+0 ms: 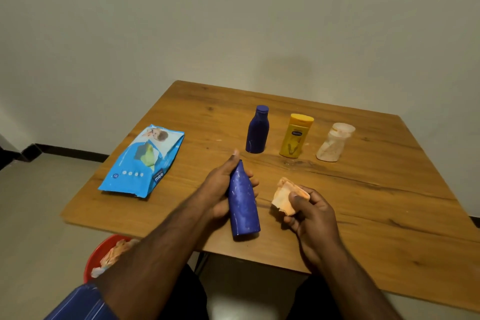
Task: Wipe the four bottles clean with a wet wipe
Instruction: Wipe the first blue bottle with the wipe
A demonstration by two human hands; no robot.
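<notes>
My left hand (220, 184) grips a tall blue bottle (244, 208) near its neck, tilted with its base toward me and smeared with pale dust. Just to its right, my right hand (309, 213) pinches a crumpled wet wipe (287, 196) stained orange, held apart from the bottle. Three more bottles stand in a row farther back: a small dark blue bottle (257, 130), a yellow bottle (296, 139) and a white bottle (335, 141) streaked with orange dirt.
A blue pack of wet wipes (142, 163) lies on the left of the wooden table (389, 215). A red bin (97, 254) holding used wipes sits on the floor below the table's near left edge. A wall rises behind the table.
</notes>
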